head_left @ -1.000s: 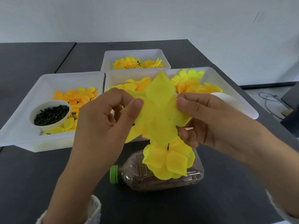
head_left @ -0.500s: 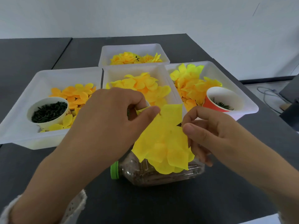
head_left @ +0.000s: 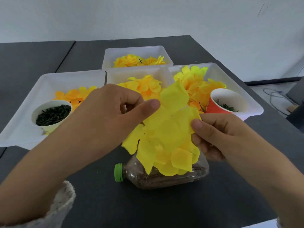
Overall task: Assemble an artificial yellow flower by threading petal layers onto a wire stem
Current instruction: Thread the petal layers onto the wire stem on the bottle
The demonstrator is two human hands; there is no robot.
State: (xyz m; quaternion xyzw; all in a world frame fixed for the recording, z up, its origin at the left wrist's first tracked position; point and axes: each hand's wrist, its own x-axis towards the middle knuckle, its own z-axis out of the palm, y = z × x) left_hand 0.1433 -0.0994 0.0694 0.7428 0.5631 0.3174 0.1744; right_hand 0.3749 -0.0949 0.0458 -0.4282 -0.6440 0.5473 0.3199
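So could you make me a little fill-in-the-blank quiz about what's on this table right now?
1. Both hands pinch a large petal layer coloured ____.
2. The plastic bottle lying on its side has a ____ cap.
3. The orange cup stands in the tray on the person's ____ side.
4. The white cup in the left tray holds small ____ pieces.

Missing words: yellow; green; right; dark green

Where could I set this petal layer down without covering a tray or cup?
Bare dark table lies in front of the plastic bottle, between the two forearms. More shows right of the bottle, near the table's right edge, and far left behind the left tray. Past the hands it is crowded: four white trays packed edge to edge, two holding cups.
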